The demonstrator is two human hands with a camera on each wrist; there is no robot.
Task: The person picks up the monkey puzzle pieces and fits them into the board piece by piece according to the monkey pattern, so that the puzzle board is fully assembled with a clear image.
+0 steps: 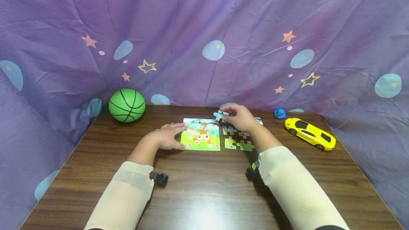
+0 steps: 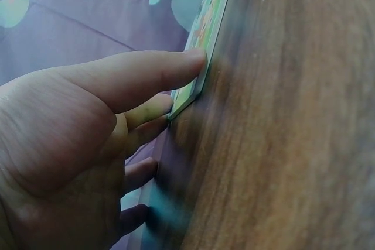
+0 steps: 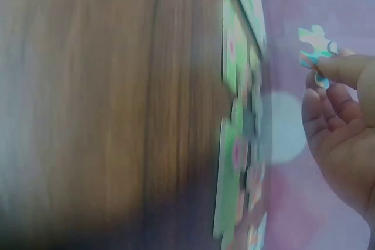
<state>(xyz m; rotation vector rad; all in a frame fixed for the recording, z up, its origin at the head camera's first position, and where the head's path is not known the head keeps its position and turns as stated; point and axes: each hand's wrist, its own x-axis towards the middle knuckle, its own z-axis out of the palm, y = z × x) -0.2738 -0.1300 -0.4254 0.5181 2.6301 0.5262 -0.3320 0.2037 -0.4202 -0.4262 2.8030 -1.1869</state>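
Observation:
A puzzle piece (image 1: 218,116), blue with a dark branch line, is pinched between thumb and fingers of the right hand (image 1: 240,119). In the right wrist view this puzzle piece (image 3: 313,45) is raised off the table. The puzzle board (image 1: 198,145), printed with a monkey on green grass, lies flat to the left of the loose pieces. Along the board's left side rests the left hand (image 1: 167,137), fingers extended and spread. Its thumb touches the board (image 2: 196,83) near a corner in the left wrist view. Loose puzzle pieces (image 1: 230,143) lie right of the board, partly hidden by the right arm.
A green basketball (image 1: 127,105) sits at the back left of the wooden table (image 1: 179,191). At the right are a yellow toy car (image 1: 310,133) and a small blue object (image 1: 279,113). A purple patterned cloth (image 1: 191,20) hangs behind.

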